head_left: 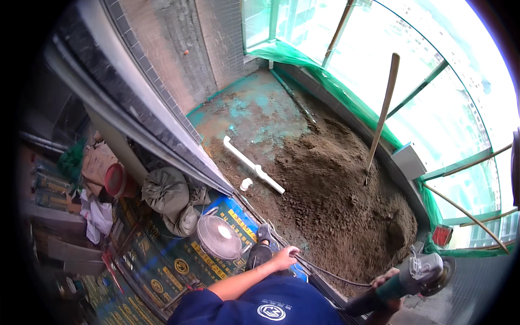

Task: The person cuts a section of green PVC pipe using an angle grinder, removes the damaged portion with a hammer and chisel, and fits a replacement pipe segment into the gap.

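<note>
Over on the person's right, near the soil heap (pixel 341 189), the right hand (pixel 383 278) has its fingers wrapped round an angle grinder (pixel 413 277); the left hand's (pixel 283 259) fingers curl beside a dark cable (pixel 337 278), whether gripping it I cannot tell.

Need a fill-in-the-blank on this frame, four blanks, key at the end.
1. The person's right hand holds the ____.
2. The pipe beside the small elbow fitting is coloured ____.
3. The long handle rising from the dirt mound is made of ____.
4. The netting behind that handle is coloured ____.

Missing words: angle grinder; white; wood; green.
</note>
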`<state>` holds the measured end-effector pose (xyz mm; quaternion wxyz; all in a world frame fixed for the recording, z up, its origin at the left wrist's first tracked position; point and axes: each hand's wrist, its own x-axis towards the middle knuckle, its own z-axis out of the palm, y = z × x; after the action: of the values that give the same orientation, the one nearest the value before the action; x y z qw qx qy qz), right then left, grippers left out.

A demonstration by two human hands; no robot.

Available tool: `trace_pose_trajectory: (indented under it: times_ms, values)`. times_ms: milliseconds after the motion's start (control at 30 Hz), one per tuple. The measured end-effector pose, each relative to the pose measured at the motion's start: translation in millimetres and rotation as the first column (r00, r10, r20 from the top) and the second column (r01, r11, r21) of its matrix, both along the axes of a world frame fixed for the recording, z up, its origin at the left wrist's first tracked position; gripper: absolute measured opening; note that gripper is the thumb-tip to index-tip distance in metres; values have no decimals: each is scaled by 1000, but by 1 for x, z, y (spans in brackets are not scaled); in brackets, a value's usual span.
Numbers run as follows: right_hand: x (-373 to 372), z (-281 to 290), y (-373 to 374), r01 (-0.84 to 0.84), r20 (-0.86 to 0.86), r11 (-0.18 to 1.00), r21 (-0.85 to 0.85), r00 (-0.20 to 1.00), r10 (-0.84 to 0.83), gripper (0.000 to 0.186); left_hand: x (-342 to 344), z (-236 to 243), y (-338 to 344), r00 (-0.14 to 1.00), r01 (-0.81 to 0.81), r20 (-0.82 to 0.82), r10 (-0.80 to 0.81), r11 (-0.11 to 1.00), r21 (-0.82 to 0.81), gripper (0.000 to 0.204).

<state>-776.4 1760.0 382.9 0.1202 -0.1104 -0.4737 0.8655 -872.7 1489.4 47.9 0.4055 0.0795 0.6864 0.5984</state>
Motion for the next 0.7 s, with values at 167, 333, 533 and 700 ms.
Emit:
trace_pose_trajectory:
  times_ms: [167,333,533,700]
  values:
    - [-27,-3,-28,-238,135,963,125,966,222,75,-53,139,15,963,44,-268,-5,989,139,31]
    - [-37,-29,-47,-532,121,843,-82,834,538,73,-50,231,47,842,28,419,-340,803,595,60]
    - [-36,-7,-80,-662,340,723,-197,646,683,78,-15,230,33,658,-534,609,-442,296,792,41]
    - [-24,-32,-87,-685,311,716,-132,658,686,77,-3,209,12,740,-539,651,-169,431,724,15]
